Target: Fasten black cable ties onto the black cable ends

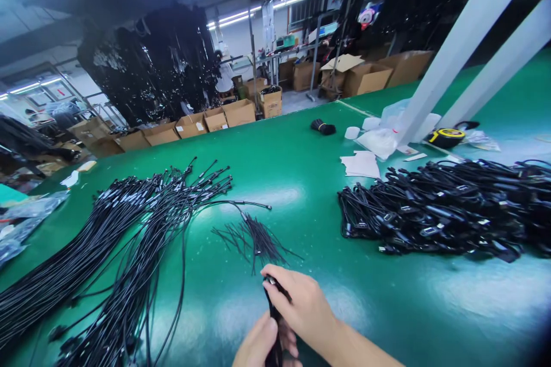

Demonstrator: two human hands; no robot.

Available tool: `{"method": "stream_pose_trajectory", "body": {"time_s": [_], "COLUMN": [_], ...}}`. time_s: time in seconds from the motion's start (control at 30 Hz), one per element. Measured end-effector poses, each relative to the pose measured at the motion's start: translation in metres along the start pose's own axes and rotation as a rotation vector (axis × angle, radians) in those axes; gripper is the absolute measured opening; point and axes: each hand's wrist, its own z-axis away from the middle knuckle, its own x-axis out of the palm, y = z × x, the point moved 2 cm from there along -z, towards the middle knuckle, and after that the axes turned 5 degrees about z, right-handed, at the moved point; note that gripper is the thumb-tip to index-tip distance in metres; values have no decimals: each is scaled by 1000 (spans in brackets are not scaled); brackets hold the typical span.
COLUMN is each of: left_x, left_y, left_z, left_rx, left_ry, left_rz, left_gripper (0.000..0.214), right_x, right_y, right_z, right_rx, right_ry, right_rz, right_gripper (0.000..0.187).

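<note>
At the front edge of the table, both my hands are closed on one black cable (274, 307), gathered into a narrow bundle. My right hand (301, 301) pinches its upper end, where a small connector shows between thumb and forefinger. Lower down, my left hand (260, 341) wraps round the cable; the bottom of the frame cuts this hand off. Just beyond my fingers lies a loose pile of thin black ties (260, 238). Long straight black cables (150, 229) with connector ends spread over the table to the left.
Coiled black cables (430, 212) are heaped on the green table (301, 178) at the right. Behind them are a yellow tape measure (446, 137), white paper pieces (360, 164), plastic bags (379, 142) and white posts (465, 46). A tied black bundle (322, 127) lies near the far edge, before cardboard boxes (239, 113).
</note>
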Motion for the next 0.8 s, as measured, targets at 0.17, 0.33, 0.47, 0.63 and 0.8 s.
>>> {"method": "stream_pose_trajectory", "body": {"time_s": [0.17, 0.33, 0.47, 0.63, 0.8], "left_x": [4, -8, -21, -18, -3], "left_y": [1, 19, 27, 32, 39], "left_z": [-3, -11, -15, -17, -18], "left_rx": [-17, 126, 283, 419, 442], "left_ry": [122, 296, 329, 357, 321], "left_rz": [133, 362, 122, 57, 261], "left_gripper": [39, 36, 23, 21, 23], "right_x": [-1, 4, 27, 44, 56], "right_y": [11, 3, -5, 1, 7], "right_z": [-13, 10, 43, 52, 54], "right_rx": [-23, 152, 40, -100, -125], "right_ry": [-58, -225, -327, -222, -208], "right_rz": [117, -109, -27, 132, 187], "right_gripper": [23, 63, 86, 75, 76]}}
